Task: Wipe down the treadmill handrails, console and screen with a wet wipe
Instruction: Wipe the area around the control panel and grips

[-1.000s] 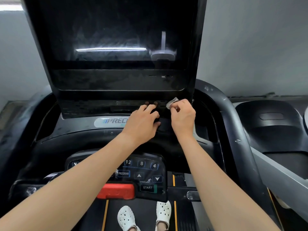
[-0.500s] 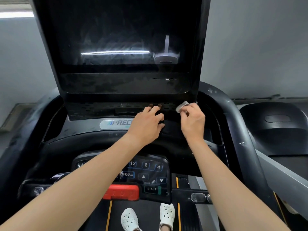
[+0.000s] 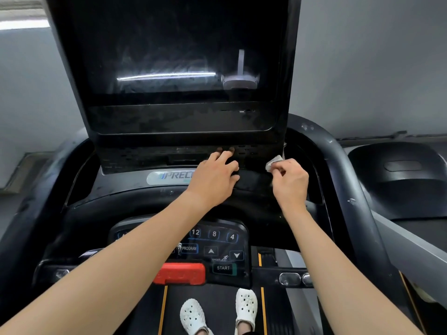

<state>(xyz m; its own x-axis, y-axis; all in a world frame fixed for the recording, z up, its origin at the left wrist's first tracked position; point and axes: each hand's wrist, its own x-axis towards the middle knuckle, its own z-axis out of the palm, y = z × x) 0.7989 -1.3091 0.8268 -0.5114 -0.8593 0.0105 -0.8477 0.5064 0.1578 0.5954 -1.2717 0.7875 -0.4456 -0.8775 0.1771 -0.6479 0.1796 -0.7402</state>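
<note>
White wipe in right hand, left hand flat

the screen is glossy black, crossed by one thin white streak of light and faint smeary swirls. the wet wipe is white, perhaps greying at its folds. the console is black, its badge silver with blue lettering. the keypad has white numerals in blue outlines. the stop bar is bright red, the start key white-lettered and green-edged. the right handrail is dark grey. the belt is black with orange stripes; the shoes are white, dotted with holes.
</note>
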